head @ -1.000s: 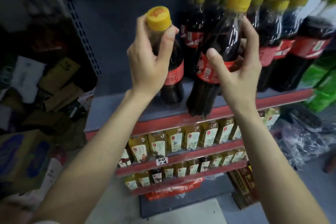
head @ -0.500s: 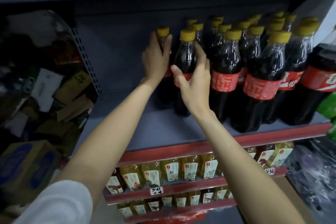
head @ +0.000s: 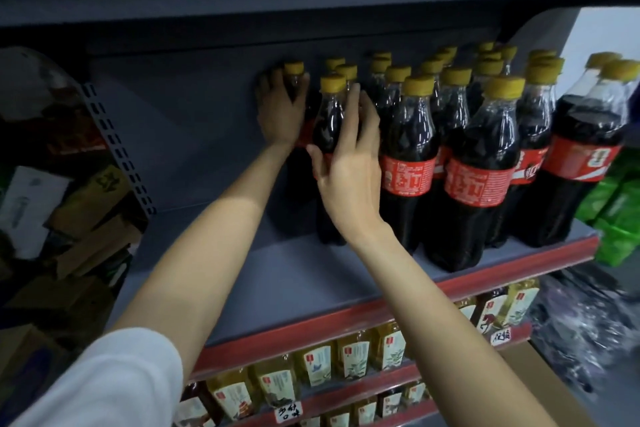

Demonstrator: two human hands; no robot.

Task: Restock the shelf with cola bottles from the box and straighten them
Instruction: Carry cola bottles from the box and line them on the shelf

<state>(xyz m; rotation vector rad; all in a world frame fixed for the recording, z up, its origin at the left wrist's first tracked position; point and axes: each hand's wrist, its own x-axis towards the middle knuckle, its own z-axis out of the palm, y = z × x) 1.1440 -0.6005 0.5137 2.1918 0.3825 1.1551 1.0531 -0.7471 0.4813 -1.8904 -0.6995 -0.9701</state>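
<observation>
Bottles: 2 dark cola bottles with yellow caps and red labels, the rear one (head: 298, 107) and the front one (head: 333, 152), now stand on the grey metal shelf (head: 277, 291) at the left end of the stocked cola rows (head: 467, 163); 1 second ago both were held in the air in front of the shelf edge.
Left hand: left hand (head: 280, 111) wraps the neck and shoulder of the rear bottle, fingers curled round it, close to the back panel.
Right hand: right hand (head: 349, 163) has its thumb on the front bottle's label and its fingers spread up the bottle's right side, loosely clasping it.
Change: both bottles have gone from carried to set down deep on the shelf, and the arms reach further in than half a second ago.
Meaning: placement of this pair looks done; what remains is probably squaring them with the neighbouring row and letting go.
Space: bare shelf floor remains left of and in front of the 2 bottles, so more stock would fit.
Surroundings: yellow-liquid bottles (head: 349, 357) line the lower tiers; crumpled cardboard (head: 86, 211) lies at far left.
</observation>
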